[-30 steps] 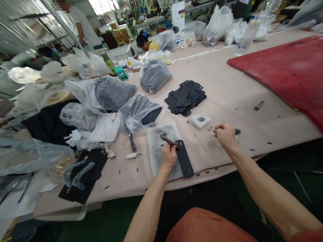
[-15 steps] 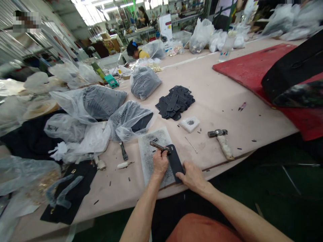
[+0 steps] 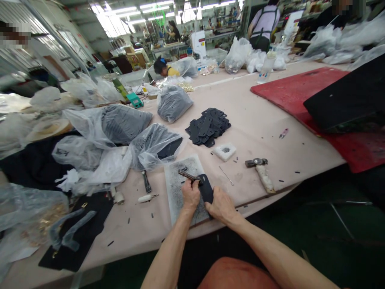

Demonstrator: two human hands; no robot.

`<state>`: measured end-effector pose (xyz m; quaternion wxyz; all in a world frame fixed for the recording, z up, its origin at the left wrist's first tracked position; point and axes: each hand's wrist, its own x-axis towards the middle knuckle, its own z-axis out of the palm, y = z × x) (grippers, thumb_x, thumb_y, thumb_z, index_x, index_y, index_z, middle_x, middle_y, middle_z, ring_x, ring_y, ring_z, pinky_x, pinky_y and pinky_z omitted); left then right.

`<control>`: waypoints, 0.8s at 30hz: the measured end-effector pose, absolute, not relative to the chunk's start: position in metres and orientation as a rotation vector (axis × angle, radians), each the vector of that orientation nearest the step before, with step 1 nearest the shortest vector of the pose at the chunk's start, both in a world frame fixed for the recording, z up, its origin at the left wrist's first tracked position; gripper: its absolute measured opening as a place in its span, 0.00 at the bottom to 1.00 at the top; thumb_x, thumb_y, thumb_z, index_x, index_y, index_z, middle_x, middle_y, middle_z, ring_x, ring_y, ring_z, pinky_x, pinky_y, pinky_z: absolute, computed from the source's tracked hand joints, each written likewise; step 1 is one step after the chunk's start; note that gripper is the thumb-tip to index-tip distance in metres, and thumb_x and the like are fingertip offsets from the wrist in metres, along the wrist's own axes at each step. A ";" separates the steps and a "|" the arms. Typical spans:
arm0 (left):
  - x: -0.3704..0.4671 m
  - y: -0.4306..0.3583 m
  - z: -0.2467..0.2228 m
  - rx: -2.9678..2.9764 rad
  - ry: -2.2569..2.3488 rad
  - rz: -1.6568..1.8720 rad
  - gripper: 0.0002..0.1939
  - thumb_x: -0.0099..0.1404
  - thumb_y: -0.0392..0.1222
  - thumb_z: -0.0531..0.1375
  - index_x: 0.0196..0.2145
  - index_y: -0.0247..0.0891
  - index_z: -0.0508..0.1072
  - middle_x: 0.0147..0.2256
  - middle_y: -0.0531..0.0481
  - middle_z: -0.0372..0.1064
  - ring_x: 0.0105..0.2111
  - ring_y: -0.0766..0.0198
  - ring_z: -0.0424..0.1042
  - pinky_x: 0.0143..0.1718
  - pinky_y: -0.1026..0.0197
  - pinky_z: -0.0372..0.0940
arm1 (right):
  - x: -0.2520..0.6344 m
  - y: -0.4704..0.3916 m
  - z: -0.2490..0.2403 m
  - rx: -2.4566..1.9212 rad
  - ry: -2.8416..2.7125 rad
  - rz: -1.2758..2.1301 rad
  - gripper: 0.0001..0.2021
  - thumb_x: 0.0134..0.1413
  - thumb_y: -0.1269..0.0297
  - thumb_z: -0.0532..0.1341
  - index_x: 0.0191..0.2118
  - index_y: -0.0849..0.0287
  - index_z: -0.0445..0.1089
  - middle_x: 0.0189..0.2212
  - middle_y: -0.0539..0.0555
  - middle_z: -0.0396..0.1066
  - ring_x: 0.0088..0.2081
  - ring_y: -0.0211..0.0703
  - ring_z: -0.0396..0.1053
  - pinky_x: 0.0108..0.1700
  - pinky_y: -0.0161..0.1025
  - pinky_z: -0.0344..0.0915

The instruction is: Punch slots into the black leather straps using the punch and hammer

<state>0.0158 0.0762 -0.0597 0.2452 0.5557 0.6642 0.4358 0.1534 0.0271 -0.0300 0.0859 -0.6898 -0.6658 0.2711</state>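
Observation:
My left hand (image 3: 190, 193) is closed around a metal punch (image 3: 189, 175), which lies slanted over the white cutting board (image 3: 177, 188). Its lower end meets the slotted top of a dark flat strap piece (image 3: 207, 188). On the right side of that piece, my right hand (image 3: 221, 205) grips its edge between thumb and fingers. The piece lies partly over the board's right edge. Small black scraps and specks cover the board. Further back is a pile of similar dark pieces (image 3: 208, 125). A white block (image 3: 225, 151) with a dark-marked hollow sits in front of the pile.
A hammer (image 3: 261, 173) with a wrapped handle lies to the right, beside a thin metal rod (image 3: 226, 176). Plastic bags (image 3: 156, 144) crowd the left. A red board (image 3: 300, 90) carries a black panel at far right. Co-workers (image 3: 264, 22) are in the background.
My right hand has shifted up and left along the dark piece, covering more of its right side. My left hand keeps its grip on the punch. The camera view has tilted slightly.

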 end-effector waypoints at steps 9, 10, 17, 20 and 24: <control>0.015 0.069 -0.043 1.424 1.749 1.283 0.10 0.63 0.42 0.57 0.36 0.37 0.77 0.33 0.46 0.77 0.35 0.57 0.76 0.39 0.57 0.68 | 0.173 0.074 -0.060 -1.922 -1.523 1.023 0.06 0.47 0.63 0.58 0.26 0.58 0.67 0.22 0.50 0.68 0.27 0.40 0.65 0.30 0.34 0.56; 0.016 0.068 -0.042 1.422 1.725 1.282 0.10 0.63 0.42 0.57 0.36 0.37 0.77 0.33 0.47 0.77 0.35 0.58 0.76 0.39 0.58 0.68 | 0.169 0.080 -0.061 -1.933 -1.487 1.013 0.07 0.47 0.62 0.57 0.25 0.59 0.67 0.22 0.50 0.68 0.27 0.40 0.65 0.29 0.34 0.56; 0.017 0.068 -0.052 1.483 1.628 1.192 0.08 0.61 0.36 0.57 0.36 0.38 0.76 0.35 0.48 0.77 0.36 0.60 0.75 0.42 0.57 0.69 | 0.144 0.105 -0.054 -1.932 -1.450 1.022 0.14 0.51 0.60 0.53 0.25 0.59 0.72 0.22 0.52 0.70 0.27 0.40 0.65 0.29 0.34 0.56; 0.015 0.069 -0.059 1.461 1.610 1.160 0.09 0.61 0.34 0.56 0.35 0.38 0.76 0.34 0.48 0.77 0.36 0.60 0.75 0.42 0.57 0.69 | 0.157 0.095 -0.052 -1.874 -1.506 1.051 0.12 0.50 0.62 0.56 0.31 0.60 0.75 0.25 0.52 0.72 0.30 0.40 0.67 0.33 0.34 0.58; 0.014 0.070 -0.061 1.440 1.578 1.165 0.08 0.62 0.35 0.56 0.36 0.38 0.76 0.34 0.48 0.77 0.36 0.60 0.75 0.41 0.58 0.70 | 0.182 0.070 -0.060 -1.698 -1.639 1.133 0.19 0.46 0.66 0.58 0.46 0.62 0.73 0.25 0.49 0.69 0.29 0.41 0.67 0.35 0.36 0.61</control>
